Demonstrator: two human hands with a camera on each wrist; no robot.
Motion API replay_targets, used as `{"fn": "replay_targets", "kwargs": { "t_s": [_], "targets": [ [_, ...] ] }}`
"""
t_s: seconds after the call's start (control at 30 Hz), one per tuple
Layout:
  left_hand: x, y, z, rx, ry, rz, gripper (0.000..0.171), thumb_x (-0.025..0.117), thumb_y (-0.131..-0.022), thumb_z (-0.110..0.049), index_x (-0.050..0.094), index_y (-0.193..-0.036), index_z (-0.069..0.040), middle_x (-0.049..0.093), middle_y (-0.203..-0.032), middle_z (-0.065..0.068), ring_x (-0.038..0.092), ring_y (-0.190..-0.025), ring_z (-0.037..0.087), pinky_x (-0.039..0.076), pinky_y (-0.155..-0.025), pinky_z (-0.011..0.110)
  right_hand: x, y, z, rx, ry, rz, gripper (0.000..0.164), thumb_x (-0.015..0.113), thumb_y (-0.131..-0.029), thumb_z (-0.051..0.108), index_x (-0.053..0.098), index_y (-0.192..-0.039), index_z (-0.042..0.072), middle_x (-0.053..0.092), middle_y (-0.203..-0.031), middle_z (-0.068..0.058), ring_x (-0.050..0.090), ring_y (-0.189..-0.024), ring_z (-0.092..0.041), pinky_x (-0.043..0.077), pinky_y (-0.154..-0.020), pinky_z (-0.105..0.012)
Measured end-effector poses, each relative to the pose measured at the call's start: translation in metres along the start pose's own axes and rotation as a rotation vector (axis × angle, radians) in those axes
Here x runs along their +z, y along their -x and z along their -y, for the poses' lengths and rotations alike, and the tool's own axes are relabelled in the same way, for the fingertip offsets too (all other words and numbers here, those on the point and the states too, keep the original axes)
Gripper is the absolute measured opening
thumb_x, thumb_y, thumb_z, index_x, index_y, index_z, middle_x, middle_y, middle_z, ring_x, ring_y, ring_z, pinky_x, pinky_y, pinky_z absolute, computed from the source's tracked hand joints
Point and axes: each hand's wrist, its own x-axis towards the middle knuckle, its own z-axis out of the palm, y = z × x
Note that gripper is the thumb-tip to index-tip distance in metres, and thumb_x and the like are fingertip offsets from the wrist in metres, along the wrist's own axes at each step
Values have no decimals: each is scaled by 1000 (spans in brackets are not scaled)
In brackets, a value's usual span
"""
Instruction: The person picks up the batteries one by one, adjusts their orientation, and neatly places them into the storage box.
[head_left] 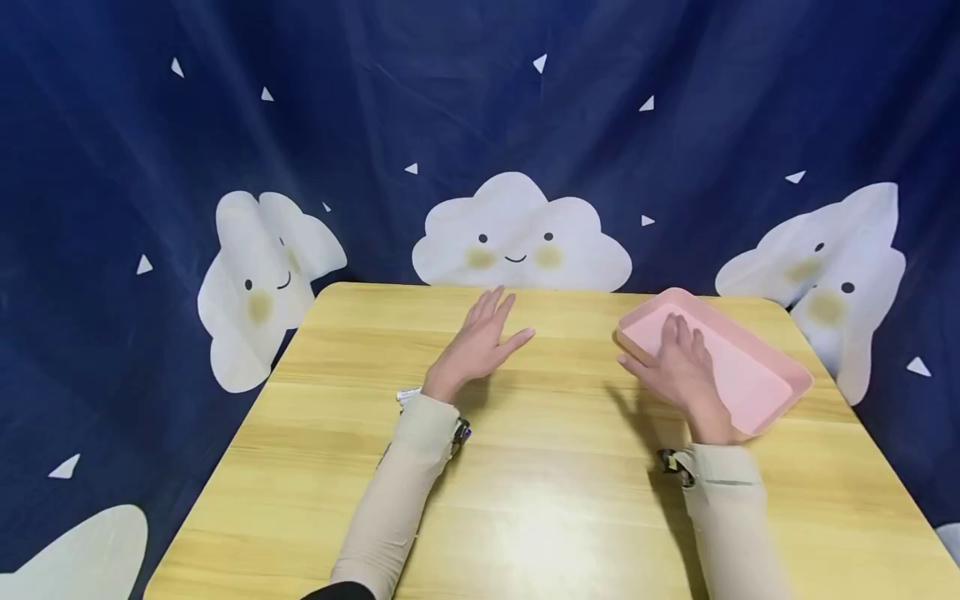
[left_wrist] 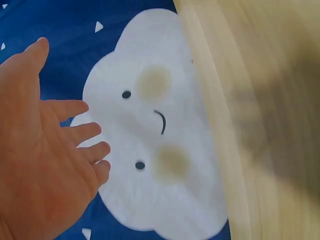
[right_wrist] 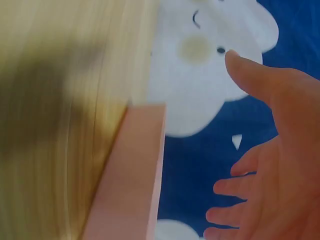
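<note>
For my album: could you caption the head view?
Left fingers outstretched above the table, right fingers near the pink tray.

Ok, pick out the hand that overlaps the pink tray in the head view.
The right hand: in that view it covers part of the pink tray, while the left hand appears apart, with wooden table showing between.
</note>
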Motion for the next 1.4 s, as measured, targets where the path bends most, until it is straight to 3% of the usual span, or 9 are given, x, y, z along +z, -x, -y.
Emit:
{"fn": "replay_targets", "kwargs": {
  "t_s": [0.27,0.37,0.5,0.6,0.7,0.83,0.97,1.2,1.4],
  "targets": [
    [18,-44,-24,3,175,104,84,38,-104,-66,20,-166,-12,17,-174,9,13,-163,27,17,-131,46,-26,26,-50,152,-18,-34,127,60,-93,66,-12,-155,-18,-6,-161,-47,-5,-146,-70,6,-117,-78],
    [27,-56,-29,-7,251,135,83,39,-104,-65,21,-166,-12,19,-174,8,16,-162,26,19,-130,46,-31,33,-67,193,28,-106,126,67,-89,65,5,-152,-25,14,-150,-54,14,-139,-71,17,-113,-75],
    [41,-68,-34,-15,315,165,82,41,-105,-62,20,-166,-11,19,-173,11,18,-162,27,21,-130,48,-31,43,-89,275,82,-178,122,76,-80,64,26,-134,-33,33,-123,-51,32,-112,-64,35,-88,-68],
    [52,-77,-37,-27,351,165,83,42,-104,-63,21,-166,-11,20,-173,11,19,-161,27,21,-130,47,-32,51,-104,322,73,-114,130,71,-83,66,15,-138,-37,18,-135,-62,24,-128,-72,32,-98,-74],
    [61,-84,-39,-43,379,164,84,43,-104,-64,22,-165,-11,20,-173,11,20,-161,26,21,-130,45,-33,59,-115,338,5,-37,137,66,-88,66,-6,-139,-39,-11,-144,-64,-3,-139,-78,13,-114,-79],
    [67,-89,-40,-78,417,163,82,45,-104,-61,23,-165,-12,21,-173,11,20,-161,27,20,-130,46,-29,64,-122,371,-128,34,147,71,-86,65,-26,-138,-33,-26,-142,-61,5,-136,-79,21,-113,-79],
    [74,-92,-37,-113,443,154,80,45,-104,-61,25,-165,-13,25,-172,12,27,-158,29,24,-128,47,-24,65,-123,348,-186,65,151,78,-83,59,-29,-137,-32,-8,-139,-66,38,-119,-68,37,-106,-73],
    [93,-94,-38,-130,468,171,81,46,-104,-60,24,-165,-11,26,-171,13,34,-155,33,29,-126,49,-19,66,-127,275,-218,36,139,85,-80,48,-9,-139,-36,25,-126,-56,46,-103,-54,45,-92,-61],
    [107,-96,-50,-138,541,211,83,50,-103,-59,21,-166,-13,25,-171,11,34,-155,31,31,-126,48,-17,68,-132,128,-287,-2,109,90,-79,30,19,-139,-29,46,-119,-41,56,-97,-37,43,-76,-23]
  ]
}}
